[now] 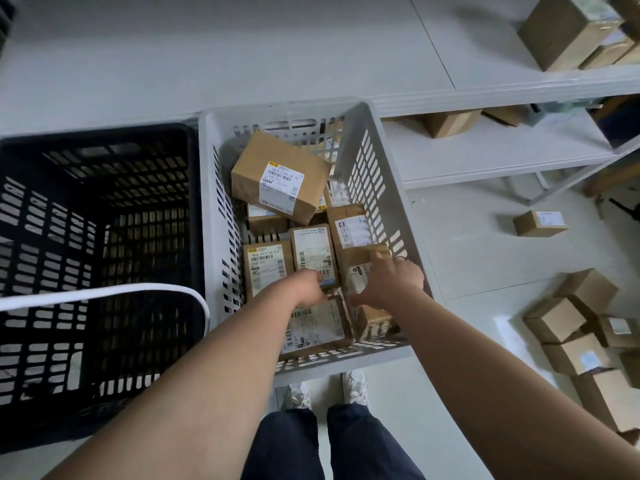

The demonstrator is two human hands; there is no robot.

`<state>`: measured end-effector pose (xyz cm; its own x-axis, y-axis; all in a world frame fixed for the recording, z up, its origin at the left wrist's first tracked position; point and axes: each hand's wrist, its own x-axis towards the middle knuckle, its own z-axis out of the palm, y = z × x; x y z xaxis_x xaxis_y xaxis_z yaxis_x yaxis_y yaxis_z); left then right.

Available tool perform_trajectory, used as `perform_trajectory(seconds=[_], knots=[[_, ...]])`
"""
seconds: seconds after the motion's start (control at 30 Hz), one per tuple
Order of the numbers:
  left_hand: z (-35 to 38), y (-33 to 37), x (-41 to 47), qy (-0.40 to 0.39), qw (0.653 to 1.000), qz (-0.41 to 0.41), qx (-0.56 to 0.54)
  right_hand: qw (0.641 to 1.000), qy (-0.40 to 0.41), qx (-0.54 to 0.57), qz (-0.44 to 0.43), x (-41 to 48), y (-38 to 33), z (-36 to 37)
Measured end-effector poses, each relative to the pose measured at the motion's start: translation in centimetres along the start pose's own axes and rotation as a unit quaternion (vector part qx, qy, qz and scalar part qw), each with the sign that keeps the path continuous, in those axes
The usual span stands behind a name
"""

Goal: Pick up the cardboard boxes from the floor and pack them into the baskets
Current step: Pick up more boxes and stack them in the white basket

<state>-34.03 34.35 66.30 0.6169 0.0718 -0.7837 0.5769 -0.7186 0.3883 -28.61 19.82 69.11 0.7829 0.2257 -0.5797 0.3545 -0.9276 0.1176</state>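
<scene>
so it's a pale grey smooth floor (242, 64), kinda matte, with a thin dark seam line (434, 46) cutting diagonally across the far part. On the far right is a white metal shelving unit (485, 176) with flat boards, two levels showing: an upper board (519, 86) and a lower board (485, 150) under it. Light is soft and even, just faint shadows. There's a dark shape (5, 19) in the far left corner, can't tell what it is
</scene>
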Motion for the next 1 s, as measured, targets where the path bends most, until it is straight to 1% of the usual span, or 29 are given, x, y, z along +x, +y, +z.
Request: perform_trajectory(seconds=[0.1, 0.23, 0.37, 0.5, 0.6, 0.73, 0.8, 0.87, 0.93, 1.0], knots=[[0.1, -0.1, 0.6, 0.001, 1.000, 0.002, -0.006, 1.000, -0.008, 0.027, 0.013, 0.1, -0.2, 1.2], [0.0, 0.3, 1.2, 0.006, 0.999, 0.014, -0.041, 0.998, -0.012, 0.064, 0.014, 0.4, -0.2, 2.2], [-0.1, 0.6, 2.2, -0.004, 0.999, 0.008, -0.044, 0.992, -0.043, 0.119, 0.019, 1.1, 0.0, 3.0], [-0.6, 0.6, 3.0, -0.008, 1.000, 0.002, -0.024, 0.982, -0.078, 0.169, 0.018, 2.5, -0.2, 4.7], [-0.6, 0.4, 3.7, -0.010, 1.000, -0.008, -0.017, 0.979, -0.121, 0.166, 0.016, 3.6, -0.3, 5.3], [-0.9, 0.4, 4.3, -0.016, 1.000, -0.017, -0.005, 0.979, -0.154, 0.137, 0.004, 5.2, 0.0, 4.3], [-1.6, 0.6, 4.4, 0.015, 0.999, -0.024, -0.035, 0.978, -0.125, 0.167, -0.003, 6.0, 0.0, 2.9], [-2.8, 0.7, 4.4, 0.090, 0.989, -0.043, -0.113, 0.969, -0.067, 0.237, -0.010, 6.7, -0.3, 0.9], [-4.6, 0.7, 4.5, 0.182, 0.960, -0.076, -0.199, 0.956, -0.019, 0.290, -0.030, 7.7, -1.0, -1.6], [-6.5, 0.3, 4.8, 0.252, 0.918, -0.115, -0.283, 0.938, 0.012, 0.343, -0.054, 9.0, -1.9, -3.8]])
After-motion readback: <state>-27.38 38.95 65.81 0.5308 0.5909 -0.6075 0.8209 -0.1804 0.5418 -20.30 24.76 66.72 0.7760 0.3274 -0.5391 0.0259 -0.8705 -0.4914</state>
